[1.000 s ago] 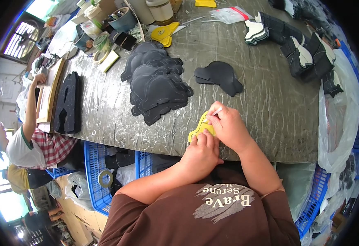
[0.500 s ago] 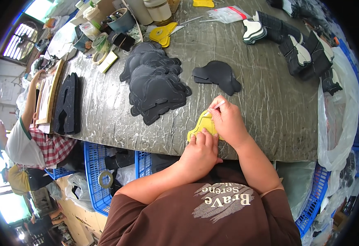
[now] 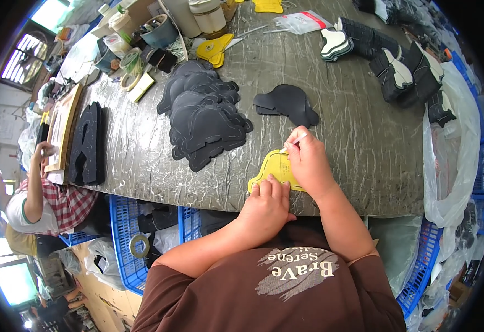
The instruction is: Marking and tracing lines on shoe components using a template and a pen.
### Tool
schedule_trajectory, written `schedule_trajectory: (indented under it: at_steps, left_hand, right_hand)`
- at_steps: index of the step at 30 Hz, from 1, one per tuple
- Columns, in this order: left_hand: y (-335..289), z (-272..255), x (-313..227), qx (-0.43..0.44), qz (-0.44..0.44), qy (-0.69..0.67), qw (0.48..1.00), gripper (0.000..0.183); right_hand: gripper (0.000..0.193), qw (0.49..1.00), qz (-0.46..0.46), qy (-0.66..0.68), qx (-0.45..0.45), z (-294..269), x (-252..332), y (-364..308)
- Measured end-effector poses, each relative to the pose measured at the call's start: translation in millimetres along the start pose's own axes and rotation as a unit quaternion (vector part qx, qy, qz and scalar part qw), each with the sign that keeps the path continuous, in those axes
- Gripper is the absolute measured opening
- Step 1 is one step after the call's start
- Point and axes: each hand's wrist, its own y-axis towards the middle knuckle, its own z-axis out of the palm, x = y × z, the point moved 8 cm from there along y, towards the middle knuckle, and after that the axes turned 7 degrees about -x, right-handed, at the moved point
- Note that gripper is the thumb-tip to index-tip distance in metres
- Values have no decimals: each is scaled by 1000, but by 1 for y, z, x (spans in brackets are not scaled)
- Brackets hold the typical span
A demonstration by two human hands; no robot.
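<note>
A yellow template (image 3: 276,165) with slots lies flat near the table's front edge. My left hand (image 3: 264,206) rests its outstretched fingers on the template's lower part, pressing it down. Pinched in my right hand (image 3: 309,166) is a slim white pen (image 3: 298,138), its lower end at the template's upper edge. Whether a piece lies under the template is hidden. Just beyond, a small stack of black cut pieces (image 3: 289,102) sits on the table. Farther left spreads a larger overlapping pile of black cut pieces (image 3: 206,119).
At the back left stand tubs and a jar (image 3: 207,15), with more yellow templates (image 3: 214,50) nearby. Bundled black and white pieces (image 3: 399,72) lie at right, beside a clear plastic bag (image 3: 446,182). Blue crates (image 3: 126,221) sit below the edge. A co-worker (image 3: 43,193) is at the left.
The view has shifted slightly. My right hand has turned a little, and the pen's lower end is at the template's upper edge. The co-worker's arm at left has come down.
</note>
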Motion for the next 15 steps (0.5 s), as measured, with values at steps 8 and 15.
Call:
schedule_trajectory:
  at_steps: [8, 15]
  left_hand:
    - [1, -1, 0, 7, 0, -2, 1000, 73]
    - [0, 1, 0, 14, -6, -9, 1000, 74]
  right_hand:
    - [12, 1000, -21, -12, -10, -3, 1, -2]
    - [12, 1000, -24, 3, -16, -6, -1, -5]
